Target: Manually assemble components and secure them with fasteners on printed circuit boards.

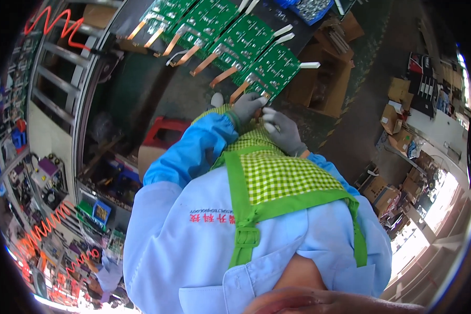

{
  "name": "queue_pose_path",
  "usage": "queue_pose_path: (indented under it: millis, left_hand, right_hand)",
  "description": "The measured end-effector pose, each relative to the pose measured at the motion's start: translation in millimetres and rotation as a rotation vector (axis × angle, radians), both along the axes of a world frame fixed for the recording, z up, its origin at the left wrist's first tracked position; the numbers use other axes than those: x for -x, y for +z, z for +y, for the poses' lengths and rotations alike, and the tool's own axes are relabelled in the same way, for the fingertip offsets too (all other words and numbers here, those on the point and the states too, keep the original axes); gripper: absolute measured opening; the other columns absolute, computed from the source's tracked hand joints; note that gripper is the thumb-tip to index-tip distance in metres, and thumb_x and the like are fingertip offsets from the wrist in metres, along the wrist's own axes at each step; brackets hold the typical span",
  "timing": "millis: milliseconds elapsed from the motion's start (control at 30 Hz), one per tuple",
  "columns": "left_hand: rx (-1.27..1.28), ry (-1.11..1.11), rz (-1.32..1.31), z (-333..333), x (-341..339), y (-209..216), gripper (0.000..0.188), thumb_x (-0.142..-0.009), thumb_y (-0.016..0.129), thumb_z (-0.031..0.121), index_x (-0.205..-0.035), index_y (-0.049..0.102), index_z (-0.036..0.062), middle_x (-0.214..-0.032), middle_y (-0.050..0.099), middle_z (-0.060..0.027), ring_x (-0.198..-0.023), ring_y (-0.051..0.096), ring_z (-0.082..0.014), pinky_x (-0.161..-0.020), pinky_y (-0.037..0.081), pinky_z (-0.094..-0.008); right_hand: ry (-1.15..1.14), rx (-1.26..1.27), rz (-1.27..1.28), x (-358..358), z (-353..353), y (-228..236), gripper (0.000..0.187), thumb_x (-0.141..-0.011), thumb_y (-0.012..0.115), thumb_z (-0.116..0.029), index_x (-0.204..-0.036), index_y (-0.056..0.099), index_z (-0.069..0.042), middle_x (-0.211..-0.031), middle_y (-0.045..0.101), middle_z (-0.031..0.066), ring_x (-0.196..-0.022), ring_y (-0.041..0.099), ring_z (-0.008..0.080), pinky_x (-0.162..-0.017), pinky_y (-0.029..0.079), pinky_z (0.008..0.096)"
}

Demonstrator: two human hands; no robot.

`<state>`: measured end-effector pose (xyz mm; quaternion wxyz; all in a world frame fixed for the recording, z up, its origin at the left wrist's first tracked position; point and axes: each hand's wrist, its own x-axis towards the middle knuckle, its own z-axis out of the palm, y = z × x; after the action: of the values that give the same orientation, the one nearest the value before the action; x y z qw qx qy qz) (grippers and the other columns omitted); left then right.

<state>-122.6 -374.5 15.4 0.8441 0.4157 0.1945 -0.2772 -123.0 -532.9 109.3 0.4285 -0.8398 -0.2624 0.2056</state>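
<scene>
Both of my hands wear grey gloves with pale fingertips. They meet at the near corner of the closest green circuit board (271, 70), which has a copper strip (239, 91) on its near edge and a white strip at its far right. My left hand (247, 108) is closed, its thumb and finger pinched at the board's edge; what lies between them is too small to name. Beside it my right hand (283, 130) has its fingers bent inward, tips together close to the left fingertips. Whatever they hold is hidden.
More green boards (208, 23) with copper strips lie in a row on a dark bench. A blue bin (314, 10) of small metal parts sits at the far side. Cardboard boxes (327, 78) stand to the right. A red-topped object (165, 132) and metal rack (63, 73) are at left.
</scene>
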Motion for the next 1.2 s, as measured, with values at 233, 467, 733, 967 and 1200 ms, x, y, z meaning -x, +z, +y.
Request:
queue_pose_path:
  millis: [233, 467, 733, 967, 1200]
  left_hand:
    - [-0.107, 0.081, 0.156, 1.1, -2.5, 34.5, 0.021, -0.087, 0.056, 0.015, -0.092, 0.057, -0.0051, -0.083, 0.060, -0.0094, -0.064, 0.060, -0.0146, -0.056, 0.051, -0.0271]
    - [-0.043, 0.115, 0.164, -6.7, -3.7, 34.1, 0.017, -0.087, 0.054, 0.011, -0.093, 0.053, -0.0044, -0.080, 0.057, -0.0085, -0.069, 0.059, -0.0169, -0.062, 0.049, -0.0296]
    - [-0.132, 0.028, 0.304, -1.8, -8.4, 59.2, 0.025, -0.088, 0.050, 0.016, -0.104, 0.053, -0.0038, -0.085, 0.058, -0.0079, -0.073, 0.059, -0.0135, -0.064, 0.048, -0.0256]
    - [-0.079, 0.039, 0.325, 3.9, -9.6, 62.5, 0.029, -0.088, 0.054, 0.019, -0.105, 0.051, -0.0036, -0.089, 0.057, -0.0053, -0.076, 0.059, -0.0112, -0.062, 0.047, -0.0222]
    - [-0.090, 0.134, 0.304, -5.7, -1.5, 53.9, 0.027, -0.087, 0.057, 0.020, -0.100, 0.052, -0.0035, -0.090, 0.057, -0.0084, -0.078, 0.060, -0.0149, -0.069, 0.049, -0.0259]
  right_hand:
    - [-0.483, 0.145, -0.405, -152.3, -60.4, -10.3, 0.028, -0.082, 0.060, -0.014, -0.108, 0.058, -0.004, -0.103, 0.061, 0.0134, -0.089, 0.061, 0.0229, -0.079, 0.048, 0.0308]
    - [-0.135, 0.522, -0.542, -306.8, -38.3, -109.1, 0.041, -0.083, 0.055, -0.024, -0.123, 0.050, -0.014, -0.116, 0.054, 0.0125, -0.098, 0.057, 0.0321, -0.084, 0.045, 0.0436]
    - [0.071, 1.017, -0.412, -356.9, 5.9, -126.8, 0.025, -0.086, 0.044, -0.015, -0.108, 0.054, -0.009, -0.098, 0.060, 0.0160, -0.087, 0.061, 0.0323, -0.072, 0.050, 0.0433]
    - [0.254, 0.883, -0.497, -363.7, 5.8, -116.6, 0.015, -0.080, 0.050, -0.008, -0.094, 0.054, -0.007, -0.089, 0.058, 0.0153, -0.079, 0.063, 0.0344, -0.062, 0.051, 0.0437]
    - [0.226, 0.571, -0.476, -380.7, 22.7, -80.8, 0.018, -0.081, 0.051, -0.017, -0.093, 0.062, -0.010, -0.096, 0.057, 0.0157, -0.081, 0.060, 0.0352, -0.073, 0.049, 0.0433]
